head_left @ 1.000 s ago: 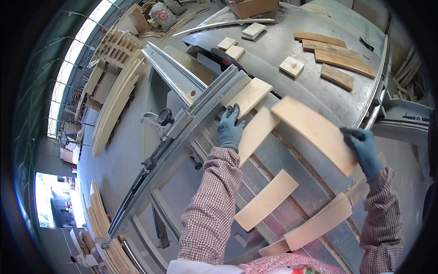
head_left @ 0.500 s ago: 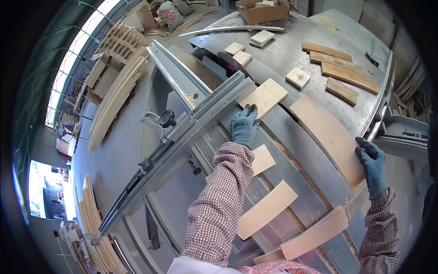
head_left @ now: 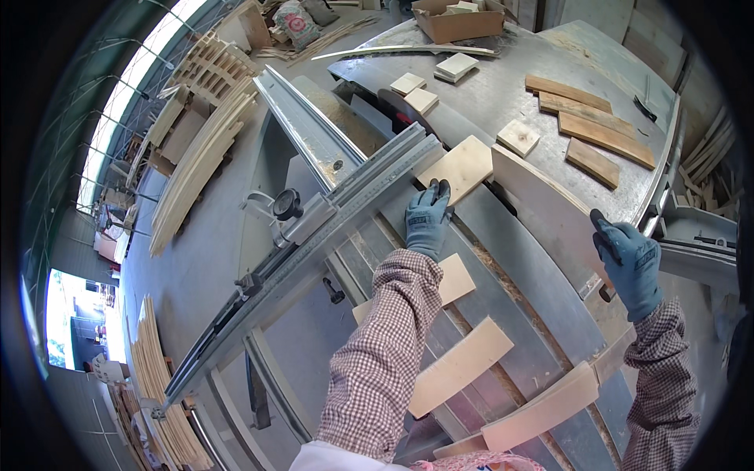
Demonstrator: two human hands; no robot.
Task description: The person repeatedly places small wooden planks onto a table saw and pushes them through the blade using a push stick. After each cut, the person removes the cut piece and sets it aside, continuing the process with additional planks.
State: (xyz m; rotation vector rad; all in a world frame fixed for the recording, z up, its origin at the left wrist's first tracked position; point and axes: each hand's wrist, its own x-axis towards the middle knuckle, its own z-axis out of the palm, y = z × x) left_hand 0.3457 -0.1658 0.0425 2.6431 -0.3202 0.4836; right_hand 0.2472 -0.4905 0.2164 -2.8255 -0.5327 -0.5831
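Observation:
My left hand (head_left: 428, 222), in a blue-grey glove with dark fingertips, is closed on the near end of a short pale board (head_left: 463, 167). That board lies on the metal saw table beside the ruled fence (head_left: 397, 161). My right hand (head_left: 631, 263), gloved alike, grips the near end of a longer pale board (head_left: 542, 206). This board is tipped up on its long edge, its far end close to the short board. Beyond the fence end shows a dark round saw blade (head_left: 399, 112), partly hidden.
Several pale boards, one of them a loose board (head_left: 463, 365), lie across the slatted table nearer me. Brown wood strips (head_left: 601, 135), a small pale block (head_left: 518, 137) and a cardboard box (head_left: 459, 25) sit on the far table. A black clamp knob (head_left: 287, 205) stands by the fence.
My right hand has moved left and slightly up, tipping the longer board from flat onto its edge. My left hand stays on the short board.

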